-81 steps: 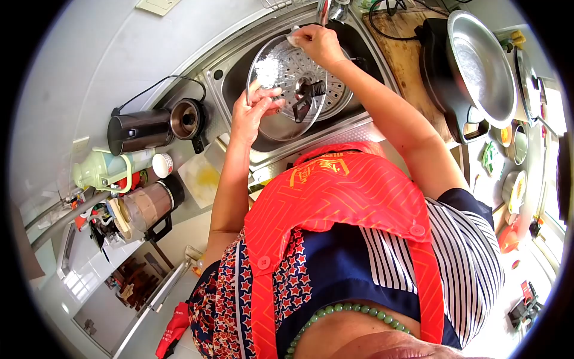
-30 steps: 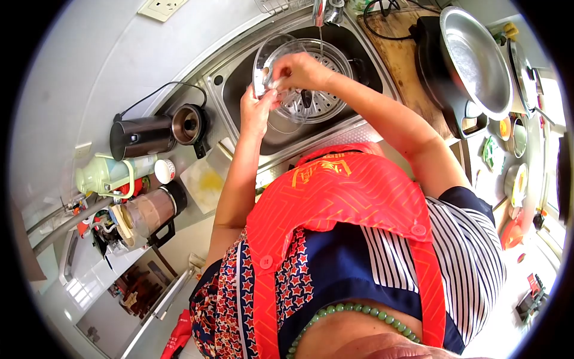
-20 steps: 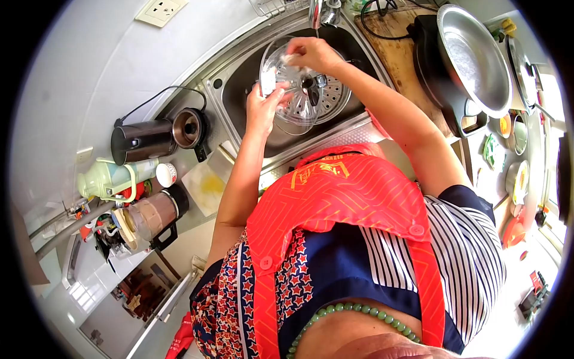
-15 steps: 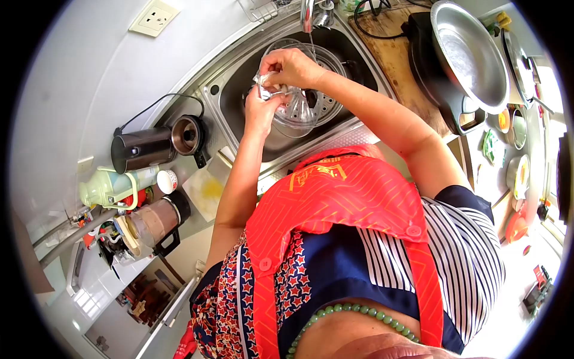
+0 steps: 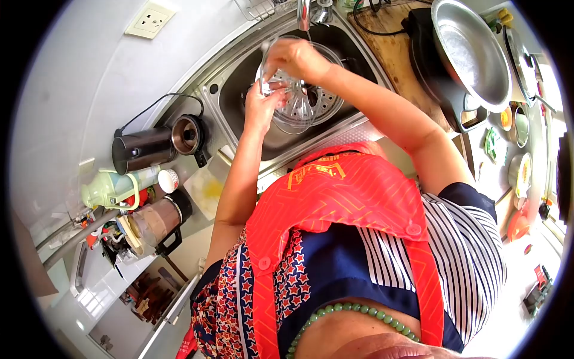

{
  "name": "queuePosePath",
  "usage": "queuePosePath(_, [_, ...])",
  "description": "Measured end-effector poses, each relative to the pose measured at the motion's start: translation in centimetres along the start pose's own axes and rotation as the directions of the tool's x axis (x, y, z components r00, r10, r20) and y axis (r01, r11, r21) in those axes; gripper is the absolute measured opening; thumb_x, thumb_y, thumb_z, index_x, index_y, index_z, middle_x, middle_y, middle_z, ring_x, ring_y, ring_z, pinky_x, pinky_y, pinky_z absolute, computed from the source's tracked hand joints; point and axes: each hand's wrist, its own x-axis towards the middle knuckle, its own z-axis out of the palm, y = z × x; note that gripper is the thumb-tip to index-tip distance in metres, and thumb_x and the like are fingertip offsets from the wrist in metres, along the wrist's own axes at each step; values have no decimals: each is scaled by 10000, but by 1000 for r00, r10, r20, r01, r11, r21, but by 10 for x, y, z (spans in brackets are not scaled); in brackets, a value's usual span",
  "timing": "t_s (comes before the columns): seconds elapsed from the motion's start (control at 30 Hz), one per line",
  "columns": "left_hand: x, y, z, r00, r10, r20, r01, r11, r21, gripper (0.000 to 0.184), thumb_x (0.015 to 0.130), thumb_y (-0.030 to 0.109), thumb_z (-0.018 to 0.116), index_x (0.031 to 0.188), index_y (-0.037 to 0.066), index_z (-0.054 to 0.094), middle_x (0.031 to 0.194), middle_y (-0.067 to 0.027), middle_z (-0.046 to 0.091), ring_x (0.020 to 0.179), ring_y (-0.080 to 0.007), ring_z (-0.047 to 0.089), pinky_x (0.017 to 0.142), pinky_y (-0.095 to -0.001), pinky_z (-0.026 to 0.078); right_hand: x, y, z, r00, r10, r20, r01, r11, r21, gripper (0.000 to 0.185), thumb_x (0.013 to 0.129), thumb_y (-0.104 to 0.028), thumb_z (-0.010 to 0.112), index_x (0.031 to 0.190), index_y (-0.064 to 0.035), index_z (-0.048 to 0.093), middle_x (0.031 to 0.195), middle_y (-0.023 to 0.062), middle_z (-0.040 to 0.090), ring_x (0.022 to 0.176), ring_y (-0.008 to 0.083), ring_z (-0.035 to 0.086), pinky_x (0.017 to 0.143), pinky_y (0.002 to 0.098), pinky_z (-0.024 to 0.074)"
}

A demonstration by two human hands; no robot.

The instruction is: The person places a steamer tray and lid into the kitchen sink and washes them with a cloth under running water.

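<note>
My left hand [image 5: 263, 107] grips the near-left side of a clear, see-through bowl [image 5: 304, 113], tilted over the sink [image 5: 236, 96]. Whether it is glass or plastic I cannot tell. My right hand [image 5: 299, 60] is bent over the bowl's upper part, its fingers curled and smeared by motion. What those fingers hold, if anything, I cannot make out. Beneath the bowl, a round metal steamer rack with holes [image 5: 329, 103] lies in the sink. The faucet [image 5: 304, 17] stands just beyond my right hand.
Left of the sink are an electric kettle [image 5: 143, 149], a grinder-like cup [image 5: 187, 134], a pale green thermos [image 5: 113, 186] and a blender jug [image 5: 156, 224]. To the right, a wooden board [image 5: 382, 45] carries a black appliance [image 5: 424, 72] with a large metal basin [image 5: 472, 57] on it.
My right hand has moved slightly up and right along the clear bowl and is now blurred. The whitish bit between my hands no longer shows there. My left hand keeps its grip.
</note>
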Motion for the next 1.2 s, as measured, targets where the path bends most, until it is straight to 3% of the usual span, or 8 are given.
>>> queuePosePath(0.13, [-1, 5, 5, 1000, 0, 17, -1, 999, 45, 469, 823, -54, 531, 1275, 31, 438, 1042, -135, 623, 802, -193, 648, 629, -271, 513, 5, 15, -14, 977, 209, -41, -213, 963, -164, 84, 705, -108, 674, 749, -49, 633, 714, 96, 580, 703, 279, 599, 616, 354, 492])
queuePosePath(0.23, [9, -3, -1, 1000, 27, 14, -29, 993, 112, 377, 811, -72, 524, 1174, 26, 498, 999, -109, 629, 794, -191, 649, 619, -277, 523, -1, -20, 1, 993, -92, 69, 97, 993, -61, 43, 672, -115, 648, 697, -84, 633, 732, 73, 576, 747, 271, 602, 644, 369, 492])
queuePosePath(0.53, [-8, -2, -3, 1000, -16, 8, 16, 1000, 2, 419, 844, 10, 562, 1247, 44, 453, 1047, -110, 627, 814, -172, 650, 657, -247, 524, 4, 11, -9, 752, 650, -104, -647, 759, 66, 181, 775, -213, 700, 833, -50, 647, 744, 73, 608, 699, 157, 622, 628, 293, 493])
queuePosePath(0.63, [-1, -11, -5, 1000, -6, 18, 7, 1000, -21, 526, 849, 11, 553, 1342, 55, 375, 1071, -125, 617, 824, -173, 648, 673, -249, 525, 2, -12, 7, 965, 246, -91, -229, 959, 168, 137, 739, -138, 703, 836, -55, 651, 778, 77, 608, 716, 190, 615, 641, 294, 490])
queuePosePath(0.73, [-2, -14, -7, 1000, -2, 20, 3, 1000, -24, 528, 852, 7, 543, 1348, 53, 367, 1077, -133, 617, 828, -178, 649, 677, -251, 525, -2, -4, 9, 968, 226, -110, -216, 971, 100, 147, 744, -141, 705, 843, -47, 651, 744, 65, 608, 684, 184, 605, 630, 290, 488])
queuePosePath(0.83, [-12, -11, -7, 999, 6, 52, -3, 998, -59, 492, 853, -8, 540, 1319, 48, 396, 1088, -123, 613, 868, -192, 643, 717, -274, 514, -1, 33, -12, 597, 797, -94, -749, 596, 288, 256, 735, -242, 753, 773, -22, 628, 678, 80, 651, 596, 145, 615, 561, 291, 487])
queuePosePath(1.03, [-18, -29, -15, 994, 56, 93, -43, 989, -142, 564, 857, -19, 511, 1379, 58, 310, 1174, -143, 576, 971, -257, 628, 814, -332, 518, -41, 97, -21, 531, 832, 161, -695, 318, 645, 227, 807, -200, 691, 837, -46, 527, 664, 9, 517, 519, 86, 460, 438, 252, 371])
queuePosePath(1.2, [-17, -26, -13, 969, -60, 238, 128, 951, -283, 582, 857, -15, 481, 1397, 56, 276, 1288, -154, 487, 1067, -295, 580, 899, -384, 486, -32, 91, -25, 730, 680, 73, -633, 631, 448, 211, 839, -193, 649, 863, -42, 503, 675, 19, 524, 519, 94, 476, 433, 266, 387])
